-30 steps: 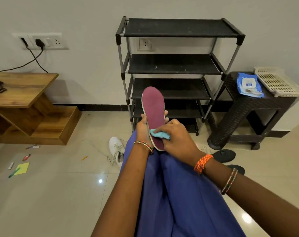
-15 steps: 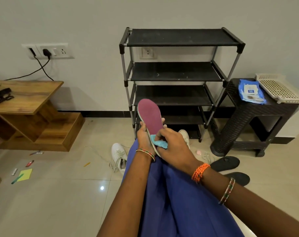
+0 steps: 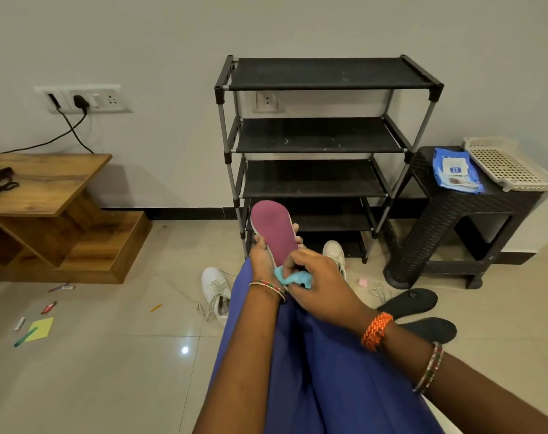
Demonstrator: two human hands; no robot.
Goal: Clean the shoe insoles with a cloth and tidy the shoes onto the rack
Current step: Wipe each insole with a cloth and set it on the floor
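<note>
My left hand [image 3: 263, 256] grips a maroon insole [image 3: 274, 228] from behind, holding it upright over my lap with its toe end up. My right hand [image 3: 321, 288] pinches a crumpled light blue cloth [image 3: 293, 278] against the insole's lower end. A black four-shelf shoe rack [image 3: 316, 139] stands bare against the wall straight ahead. One white sneaker [image 3: 216, 291] lies on the floor left of my knees. Another white sneaker [image 3: 335, 253] sits by the rack's foot, partly hidden behind my right hand.
Two black insoles [image 3: 410, 303] lie on the tiles to the right. A dark wicker stool [image 3: 454, 220] carries a blue wipes pack [image 3: 454, 169] and a white basket [image 3: 504, 164]. A wooden side table [image 3: 47, 211] stands left, with small litter [image 3: 39, 328] on the floor.
The insole and both hands have dropped lower in view and the insole leans more to the left. The cloth has slid down toward the insole's heel end. The view tilted down.
</note>
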